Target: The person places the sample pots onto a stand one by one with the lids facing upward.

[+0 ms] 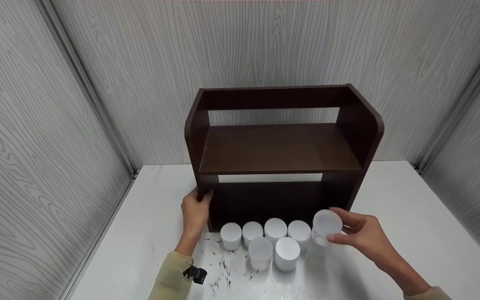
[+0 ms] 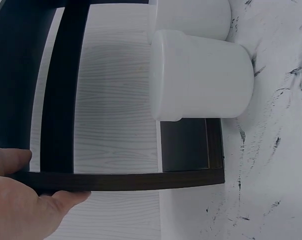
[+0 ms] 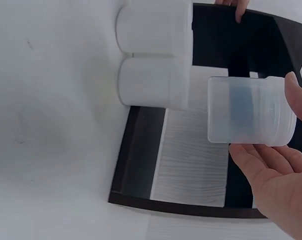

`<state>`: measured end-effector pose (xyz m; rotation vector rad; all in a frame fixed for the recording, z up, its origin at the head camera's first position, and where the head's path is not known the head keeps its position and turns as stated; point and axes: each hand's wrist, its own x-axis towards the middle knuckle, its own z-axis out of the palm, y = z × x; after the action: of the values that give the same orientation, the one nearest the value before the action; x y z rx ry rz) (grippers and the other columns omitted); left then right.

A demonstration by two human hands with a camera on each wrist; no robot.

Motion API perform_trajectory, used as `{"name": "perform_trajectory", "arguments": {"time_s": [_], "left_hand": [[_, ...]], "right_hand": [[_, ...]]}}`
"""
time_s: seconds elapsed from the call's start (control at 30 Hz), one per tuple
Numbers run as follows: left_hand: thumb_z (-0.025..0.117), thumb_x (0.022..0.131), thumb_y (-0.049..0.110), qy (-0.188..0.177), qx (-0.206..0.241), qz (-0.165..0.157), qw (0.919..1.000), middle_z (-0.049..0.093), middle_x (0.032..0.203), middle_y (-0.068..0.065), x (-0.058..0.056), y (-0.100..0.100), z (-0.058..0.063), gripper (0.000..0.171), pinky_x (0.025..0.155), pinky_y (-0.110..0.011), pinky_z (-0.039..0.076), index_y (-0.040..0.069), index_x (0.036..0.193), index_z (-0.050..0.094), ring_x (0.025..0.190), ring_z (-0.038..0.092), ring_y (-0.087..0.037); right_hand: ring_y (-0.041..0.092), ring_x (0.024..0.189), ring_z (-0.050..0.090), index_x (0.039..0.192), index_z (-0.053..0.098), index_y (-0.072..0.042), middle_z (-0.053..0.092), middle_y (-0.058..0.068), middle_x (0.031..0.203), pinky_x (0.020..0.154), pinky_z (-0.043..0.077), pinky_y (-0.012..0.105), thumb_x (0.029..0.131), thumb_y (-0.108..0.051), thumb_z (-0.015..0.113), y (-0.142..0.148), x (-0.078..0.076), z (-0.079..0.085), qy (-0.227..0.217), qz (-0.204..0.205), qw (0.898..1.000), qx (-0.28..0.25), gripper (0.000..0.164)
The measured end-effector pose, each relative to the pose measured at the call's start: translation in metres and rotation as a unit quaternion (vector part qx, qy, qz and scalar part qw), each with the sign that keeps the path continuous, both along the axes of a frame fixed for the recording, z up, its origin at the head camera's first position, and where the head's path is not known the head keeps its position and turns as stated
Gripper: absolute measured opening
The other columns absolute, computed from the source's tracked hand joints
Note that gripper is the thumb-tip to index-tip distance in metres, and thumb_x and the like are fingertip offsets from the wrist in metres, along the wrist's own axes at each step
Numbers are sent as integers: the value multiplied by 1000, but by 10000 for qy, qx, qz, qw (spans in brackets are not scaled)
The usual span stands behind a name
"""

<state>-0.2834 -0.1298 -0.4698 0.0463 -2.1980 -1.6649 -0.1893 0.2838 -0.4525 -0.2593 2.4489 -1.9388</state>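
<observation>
Holding a frosted translucent jar (image 1: 325, 224) up off the counter (image 1: 402, 216), the right grip (image 1: 363, 234) pinches it near the top, thumb on one side and fingers on the other. The jar is upright in front of the right end of a dark-brown two-tier shelf (image 1: 279, 148), just beside a row of four white jars (image 1: 275, 230); a second translucent jar (image 1: 261, 252) and a fifth white jar (image 1: 287, 253) stand before that row. The left grip (image 1: 195, 213) pinches the shelf's left side panel (image 1: 199, 135) — apparently to brace it. The step in hand looks like positioning this one jar. The next move seems to call for a level, gentle lowering that spares the neighbours — whether onto the counter or the shelf's lower board, I cannot tell.
</observation>
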Motion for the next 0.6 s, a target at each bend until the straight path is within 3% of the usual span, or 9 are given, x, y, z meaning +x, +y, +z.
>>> {"name": "perform_trajectory", "arguments": {"time_s": [0.33, 0.6], "left_hand": [[67, 103, 13, 61, 44, 50, 10000, 70, 127, -23, -1, 0, -2, 36, 104, -50, 50, -6, 133, 68, 122, 65, -37], [67, 102, 10, 121, 26, 82, 9999, 73, 120, -23, -1, 0, -2, 31, 100, -51, 52, -7, 127, 70, 116, 67, -37]], "right_hand": [[10, 122, 65, 143, 63, 2, 65, 18, 141, 99, 51, 23, 79, -4, 93, -16, 9, 32, 274, 53, 9995, 171, 71], [17, 116, 70, 143, 60, 8, 68, 19, 134, 95, 56, 29, 77, 0, 92, -33, 8, 64, 305, 266, 9991, -140, 73]]}}
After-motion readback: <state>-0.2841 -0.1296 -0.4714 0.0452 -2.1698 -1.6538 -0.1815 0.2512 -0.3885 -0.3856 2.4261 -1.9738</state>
